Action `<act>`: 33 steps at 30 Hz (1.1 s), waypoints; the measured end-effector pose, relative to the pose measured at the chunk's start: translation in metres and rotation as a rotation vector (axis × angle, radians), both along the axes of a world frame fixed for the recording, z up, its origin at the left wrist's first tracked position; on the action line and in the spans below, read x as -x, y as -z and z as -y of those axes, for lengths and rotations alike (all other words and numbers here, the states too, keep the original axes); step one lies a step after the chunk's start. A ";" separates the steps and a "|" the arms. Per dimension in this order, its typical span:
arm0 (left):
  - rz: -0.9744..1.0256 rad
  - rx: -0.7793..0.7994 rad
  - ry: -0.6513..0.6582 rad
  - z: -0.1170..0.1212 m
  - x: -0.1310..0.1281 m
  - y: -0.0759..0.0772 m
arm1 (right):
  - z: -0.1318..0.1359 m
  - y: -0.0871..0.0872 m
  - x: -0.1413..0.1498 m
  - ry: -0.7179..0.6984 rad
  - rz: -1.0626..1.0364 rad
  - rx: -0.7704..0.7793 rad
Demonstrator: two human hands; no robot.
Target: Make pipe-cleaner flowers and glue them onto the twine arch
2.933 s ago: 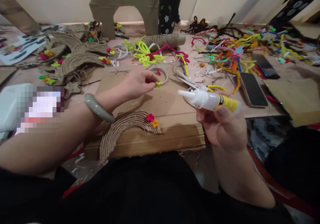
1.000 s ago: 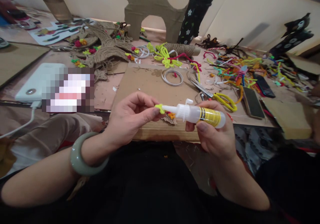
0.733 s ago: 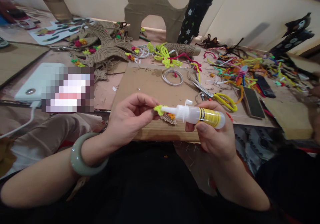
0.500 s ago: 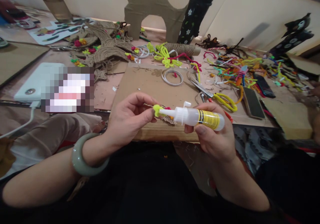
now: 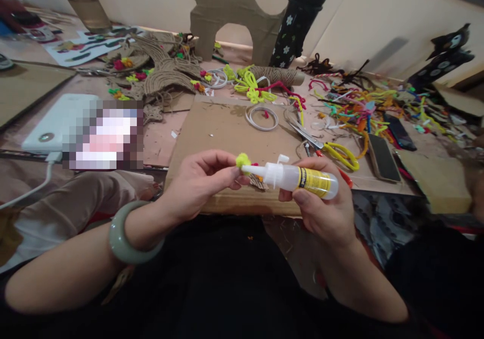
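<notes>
My left hand (image 5: 206,182) pinches a small yellow-green pipe-cleaner flower (image 5: 242,160) between thumb and fingertips. My right hand (image 5: 327,205) is wrapped round a clear glue bottle (image 5: 308,180) with a yellow label, held on its side. Its white nozzle points left, and the tip meets the flower or lies right in front of it; I cannot tell which. The small cap stands flipped up from the bottle's neck. Partly hidden behind the nozzle is a piece of brown twine work (image 5: 259,181) with bits of pink and orange.
Beneath my hands lies a cardboard sheet (image 5: 223,122) with a roll of white tape (image 5: 262,118). Yellow-handled scissors (image 5: 340,156) and a phone (image 5: 383,157) are at the right, near many pipe-cleaner scraps (image 5: 363,104). A power bank (image 5: 56,122) is at the left; twine pieces (image 5: 170,76) lie behind.
The flower has turned and risen slightly in my left fingers, showing a rounder side to the nozzle. My right hand and the glue bottle are almost where they were.
</notes>
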State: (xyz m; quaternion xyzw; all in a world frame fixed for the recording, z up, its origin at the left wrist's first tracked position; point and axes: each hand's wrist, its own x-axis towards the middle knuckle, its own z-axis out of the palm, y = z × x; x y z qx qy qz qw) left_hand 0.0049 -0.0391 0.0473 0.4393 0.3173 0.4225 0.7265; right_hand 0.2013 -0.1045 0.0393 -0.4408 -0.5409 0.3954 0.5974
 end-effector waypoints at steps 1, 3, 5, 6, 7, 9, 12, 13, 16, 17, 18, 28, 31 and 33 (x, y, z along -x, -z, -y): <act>-0.002 0.001 -0.001 0.000 0.000 0.001 | 0.000 0.000 0.000 0.001 0.004 -0.002; -0.010 0.009 -0.001 -0.001 -0.001 0.001 | -0.001 -0.001 0.000 0.021 0.013 -0.021; -0.023 0.021 -0.011 -0.001 -0.001 0.001 | -0.001 -0.001 -0.001 0.062 0.023 -0.054; -0.030 0.026 -0.018 -0.001 -0.001 0.001 | -0.002 -0.001 -0.002 0.082 0.029 -0.074; -0.039 0.030 -0.024 -0.001 -0.001 0.001 | -0.002 -0.002 -0.002 0.099 0.037 -0.091; -0.059 0.034 -0.030 -0.001 0.000 0.000 | -0.002 -0.003 -0.004 0.122 0.061 -0.115; -0.075 0.037 -0.033 -0.001 0.000 -0.001 | -0.001 -0.005 -0.005 0.126 0.109 -0.119; -0.079 0.039 -0.038 -0.001 0.000 -0.001 | 0.000 -0.006 -0.004 0.119 0.126 -0.112; -0.094 0.040 -0.041 -0.001 -0.001 -0.002 | 0.001 -0.009 -0.002 0.107 0.171 -0.095; -0.100 0.039 -0.038 0.000 -0.001 -0.002 | 0.001 -0.010 -0.002 0.112 0.183 -0.092; -0.105 0.037 -0.032 0.000 -0.001 -0.002 | 0.001 -0.010 -0.001 0.118 0.193 -0.094; -0.148 0.023 -0.016 0.002 0.000 0.000 | 0.006 -0.010 -0.003 0.194 0.295 -0.123; -0.157 0.019 -0.015 0.002 0.001 0.000 | 0.007 -0.009 -0.004 0.206 0.319 -0.139; -0.152 0.018 -0.013 0.003 0.001 0.000 | 0.008 -0.008 -0.005 0.209 0.330 -0.138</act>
